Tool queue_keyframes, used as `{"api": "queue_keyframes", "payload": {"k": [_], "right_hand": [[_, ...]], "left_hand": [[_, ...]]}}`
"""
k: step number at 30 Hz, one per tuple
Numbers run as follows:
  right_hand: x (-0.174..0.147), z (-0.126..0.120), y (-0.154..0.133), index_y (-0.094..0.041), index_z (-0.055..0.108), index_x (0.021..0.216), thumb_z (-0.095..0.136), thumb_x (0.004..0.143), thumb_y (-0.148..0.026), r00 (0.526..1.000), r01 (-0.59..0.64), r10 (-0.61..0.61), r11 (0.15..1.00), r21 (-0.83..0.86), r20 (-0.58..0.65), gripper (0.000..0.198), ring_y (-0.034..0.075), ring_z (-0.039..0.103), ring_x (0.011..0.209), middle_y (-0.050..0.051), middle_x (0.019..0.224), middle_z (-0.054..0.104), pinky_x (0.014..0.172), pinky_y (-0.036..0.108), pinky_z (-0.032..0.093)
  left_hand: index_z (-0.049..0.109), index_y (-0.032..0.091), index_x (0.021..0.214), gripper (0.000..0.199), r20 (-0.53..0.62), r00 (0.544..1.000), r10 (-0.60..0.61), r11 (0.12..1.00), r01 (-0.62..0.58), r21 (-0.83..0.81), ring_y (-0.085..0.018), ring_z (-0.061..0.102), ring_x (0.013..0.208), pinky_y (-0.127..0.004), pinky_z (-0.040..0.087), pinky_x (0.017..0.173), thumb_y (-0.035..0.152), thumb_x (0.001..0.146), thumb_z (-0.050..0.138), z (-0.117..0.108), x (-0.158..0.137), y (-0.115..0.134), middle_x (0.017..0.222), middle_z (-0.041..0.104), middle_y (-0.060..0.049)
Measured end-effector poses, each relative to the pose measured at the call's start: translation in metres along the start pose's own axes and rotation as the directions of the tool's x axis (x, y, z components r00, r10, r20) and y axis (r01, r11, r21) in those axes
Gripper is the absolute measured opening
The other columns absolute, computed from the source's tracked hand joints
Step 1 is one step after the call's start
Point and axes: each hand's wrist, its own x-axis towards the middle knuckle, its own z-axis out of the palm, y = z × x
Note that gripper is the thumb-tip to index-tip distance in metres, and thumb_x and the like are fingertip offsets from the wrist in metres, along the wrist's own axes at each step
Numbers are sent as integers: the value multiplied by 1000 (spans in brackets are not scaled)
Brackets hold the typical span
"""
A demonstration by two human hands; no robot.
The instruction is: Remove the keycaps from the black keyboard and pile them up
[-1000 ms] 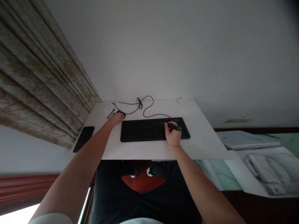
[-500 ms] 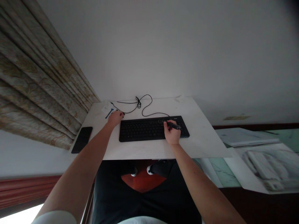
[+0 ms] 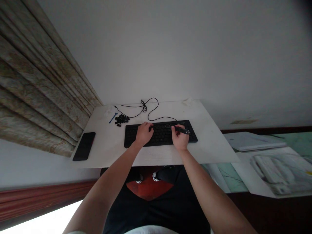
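two hands, the left hand [image 3: 145, 134] and the right hand [image 3: 180, 139], are at the keyboard [image 3: 162, 132] in the head view. the keyboard lies flat near the middle of the table [image 3: 209, 151], its cable [image 3: 158, 119] looping behind it.

the right hand is over the keyboard's right part, its fingers curled round a dark tool [image 3: 184, 131] and pinching it against the thumb. the left hand covers keys left of the middle, its fingers bent inward and the thumb close to the forefinger. whether they pinch something small there, or only touch the keys, the view is too coarse to tell.

a heap of small black pieces [image 3: 122, 119] lies just off the keyboard's far left corner, with a blue tool [image 3: 113, 117] beside it; the phone [image 3: 84, 146] sits near the table's left edge.

as a judgement, this work favours light, exact fingers. the person would do well to rest the right wrist so the dark tool's end stays steady, to press straight down rather than sideways so the keyboard does not slide, and to hold the left forearm clear of the heap, since such small pieces could scatter easily.
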Motion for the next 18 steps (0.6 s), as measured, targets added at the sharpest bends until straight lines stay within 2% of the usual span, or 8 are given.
{"api": "queue_keyframes", "payload": {"k": [3,12,16,18], "right_hand": [[0,0,0,-17,66,99,51,96,-55,1000,1,-1,1000,-8,4,41,18,58,61,3,68,61,63,29,47],[1,-1,1,-15,66,97,54,95,-56,999,-34,34,998,52,-3,43,18,60,60,5,71,65,64,30,49],[13,-3,-4,-16,68,96,55,93,-58,992,-112,107,991,70,70,45,22,68,67,7,71,69,70,32,53],[24,-2,-11,-16,69,95,56,93,-57,979,-142,129,987,73,160,43,24,71,71,8,74,72,72,33,54]], "left_hand": [[70,21,112,21,-11,1000,-13,997,14,74,-24,62,115,-41,44,105,21,94,59,5,-6,4,113,70,-7],[66,22,120,29,28,998,63,977,-68,204,-26,55,119,-44,39,107,37,101,51,5,-13,7,122,65,-9],[64,22,122,31,49,996,76,965,-85,248,-28,54,120,-45,39,106,39,101,50,5,-13,8,123,64,-10],[63,22,124,33,51,996,78,962,-89,257,-29,53,121,-45,39,106,42,101,50,5,-13,8,125,63,-10]]}}
